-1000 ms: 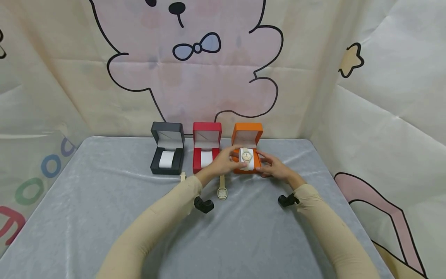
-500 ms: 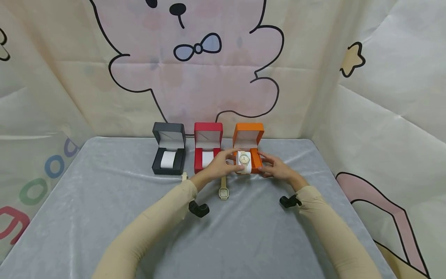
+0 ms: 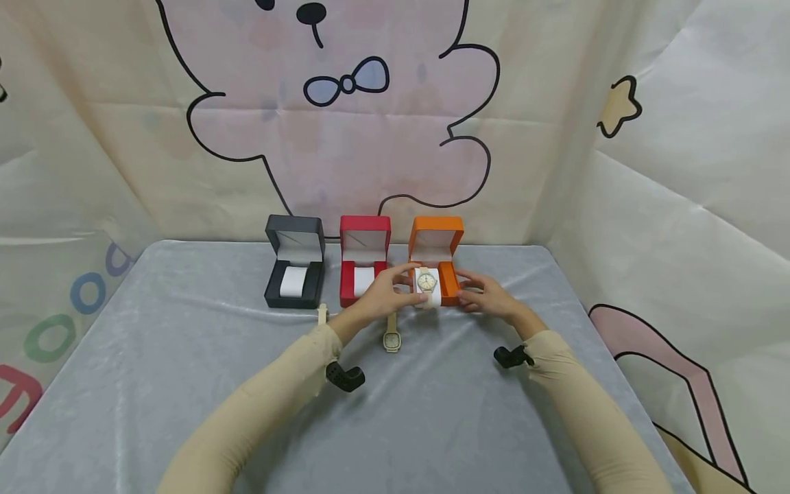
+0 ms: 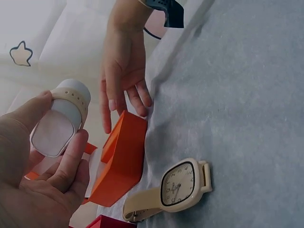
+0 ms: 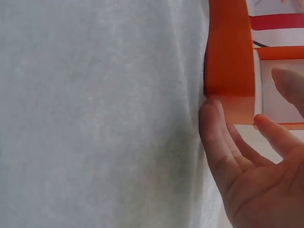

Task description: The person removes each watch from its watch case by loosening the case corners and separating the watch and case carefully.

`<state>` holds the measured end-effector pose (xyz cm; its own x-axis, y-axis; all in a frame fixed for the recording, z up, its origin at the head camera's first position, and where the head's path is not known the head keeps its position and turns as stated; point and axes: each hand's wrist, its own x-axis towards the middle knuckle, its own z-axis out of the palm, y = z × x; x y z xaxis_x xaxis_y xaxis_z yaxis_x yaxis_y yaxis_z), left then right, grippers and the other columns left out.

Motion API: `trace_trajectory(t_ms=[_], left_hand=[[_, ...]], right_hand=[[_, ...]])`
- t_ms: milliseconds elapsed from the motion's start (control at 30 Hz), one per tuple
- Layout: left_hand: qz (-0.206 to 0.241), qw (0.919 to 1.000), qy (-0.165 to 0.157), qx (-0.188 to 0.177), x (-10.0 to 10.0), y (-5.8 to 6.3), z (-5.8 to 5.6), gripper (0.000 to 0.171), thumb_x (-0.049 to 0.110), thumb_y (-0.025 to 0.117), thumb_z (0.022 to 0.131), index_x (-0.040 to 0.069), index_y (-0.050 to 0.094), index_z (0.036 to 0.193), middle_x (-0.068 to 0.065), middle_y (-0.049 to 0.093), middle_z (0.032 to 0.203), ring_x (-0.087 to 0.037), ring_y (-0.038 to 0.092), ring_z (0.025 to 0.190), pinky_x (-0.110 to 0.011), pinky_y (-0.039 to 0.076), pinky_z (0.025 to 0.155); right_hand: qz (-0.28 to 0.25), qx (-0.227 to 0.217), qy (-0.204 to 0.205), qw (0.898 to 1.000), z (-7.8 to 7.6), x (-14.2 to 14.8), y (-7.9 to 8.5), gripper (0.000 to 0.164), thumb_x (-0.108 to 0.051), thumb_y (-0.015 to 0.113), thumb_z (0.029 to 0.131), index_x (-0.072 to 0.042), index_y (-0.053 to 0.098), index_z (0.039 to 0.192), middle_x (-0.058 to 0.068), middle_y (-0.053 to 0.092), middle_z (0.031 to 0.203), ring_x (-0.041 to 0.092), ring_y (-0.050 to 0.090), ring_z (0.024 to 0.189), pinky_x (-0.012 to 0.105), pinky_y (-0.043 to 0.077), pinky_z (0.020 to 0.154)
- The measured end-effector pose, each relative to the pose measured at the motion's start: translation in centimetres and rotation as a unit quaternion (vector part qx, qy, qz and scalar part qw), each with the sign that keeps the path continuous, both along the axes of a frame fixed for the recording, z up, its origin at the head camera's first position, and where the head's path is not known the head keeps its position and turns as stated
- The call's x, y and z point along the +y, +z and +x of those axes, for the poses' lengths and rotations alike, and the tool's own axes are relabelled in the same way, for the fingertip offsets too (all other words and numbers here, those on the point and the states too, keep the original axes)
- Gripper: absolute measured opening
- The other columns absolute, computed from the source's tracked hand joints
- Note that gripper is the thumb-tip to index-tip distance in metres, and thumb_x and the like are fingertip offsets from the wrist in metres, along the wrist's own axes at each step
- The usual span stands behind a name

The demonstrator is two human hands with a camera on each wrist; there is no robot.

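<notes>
My left hand (image 3: 384, 291) holds a white watch cushion (image 3: 435, 288) between thumb and fingers. A cream watch (image 3: 426, 281) is strapped around the cushion, its round dial facing the head camera. In the left wrist view, the pale flat end of the cushion (image 4: 53, 134) and the holed strap (image 4: 78, 99) show. Both are raised over the left part of an orange watch box (image 3: 449, 283), whose lid stands up. My right hand (image 3: 484, 298) touches the right side of that box with extended fingers, its fingertips (image 5: 212, 108) at the box's corner.
A red watch box (image 3: 348, 283) and a black one (image 3: 313, 285) stand to the left, lids up, each with a white cushion. A square-faced cream watch (image 3: 391, 342) lies in front. Another strap (image 3: 322, 313) shows beside my left forearm. A printed curtain hangs behind the table.
My left hand has moved left with the cushion and watch, baring the orange box's right interior. My right hand keeps its place at the box's side.
</notes>
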<state>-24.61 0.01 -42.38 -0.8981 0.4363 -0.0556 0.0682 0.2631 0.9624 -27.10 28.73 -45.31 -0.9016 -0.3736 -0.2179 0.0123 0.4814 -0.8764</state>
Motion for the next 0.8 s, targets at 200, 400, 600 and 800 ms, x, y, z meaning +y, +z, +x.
trace_trajectory(t_ms=[200,400,600,800], left_hand=[[0.004,0.9999,0.003,-0.015,-0.3,0.3,0.6,0.073,0.026,0.078,0.09,0.016,0.044,0.153,-0.015,0.06,0.134,-0.029,0.064,0.113,-0.04,0.057,0.095],[0.01,0.9996,0.001,-0.025,-0.6,0.3,1.2,0.075,0.027,0.081,0.087,0.019,0.045,0.153,-0.012,0.059,0.137,-0.027,0.062,0.118,-0.044,0.055,0.1],[0.007,0.9995,-0.009,-0.029,-0.8,-0.1,1.9,0.075,0.028,0.08,0.088,0.018,0.044,0.153,-0.014,0.059,0.136,-0.028,0.064,0.115,-0.043,0.056,0.098],[-0.002,0.9996,-0.009,-0.025,-0.6,-0.1,2.5,0.075,0.029,0.079,0.089,0.018,0.043,0.154,-0.015,0.06,0.134,-0.027,0.065,0.107,-0.038,0.058,0.091]], right_hand=[[0.011,0.052,-0.015,0.998,0.7,0.1,0.4,0.059,-0.013,0.056,0.104,0.004,0.032,0.155,0.038,0.04,0.15,0.045,0.066,0.108,0.045,0.061,0.087],[0.037,0.109,-0.03,0.993,1.8,-0.2,0.8,0.055,-0.014,0.058,0.103,0.005,0.039,0.151,0.037,0.045,0.147,0.049,0.066,0.11,0.051,0.06,0.086],[0.039,0.131,-0.016,0.99,3.2,-0.9,1.5,0.054,-0.013,0.059,0.102,0.005,0.042,0.15,0.035,0.049,0.145,0.049,0.066,0.109,0.05,0.06,0.087],[0.045,0.144,-0.012,0.989,4.5,-1.7,2.2,0.053,-0.016,0.062,0.101,0.003,0.046,0.148,0.032,0.053,0.144,0.045,0.066,0.112,0.039,0.06,0.083]])
